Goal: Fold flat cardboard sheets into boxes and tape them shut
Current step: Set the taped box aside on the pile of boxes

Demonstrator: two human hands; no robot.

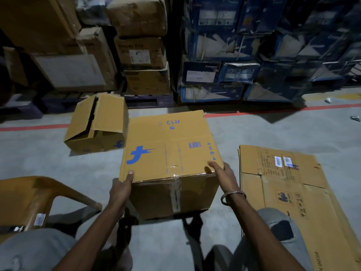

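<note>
head view: a squared corrugated cardboard box (pixel 170 153), clear tape (pixel 175 189) along its near seam, sits on smooth grey floor (pixel 273 132). left hand (pixel 121 190) grips its near-left corner, thumb on top; right hand (pixel 222 177) clasps the near-right corner. flat cardboard sheets (pixel 289 192) lie just right; an open-flapped box (pixel 97 124) touches its far-left edge.

Both bare forearms are being extended from the bottom of the frame toward its centre. The left hand (pixel 121 187) is being held with the thumb pressed flat on top and the fingers wrapped below. The right hand (pixel 222 176), with a silver metal bangle (pixel 232 195) at its wrist, is being curled likewise.
</note>
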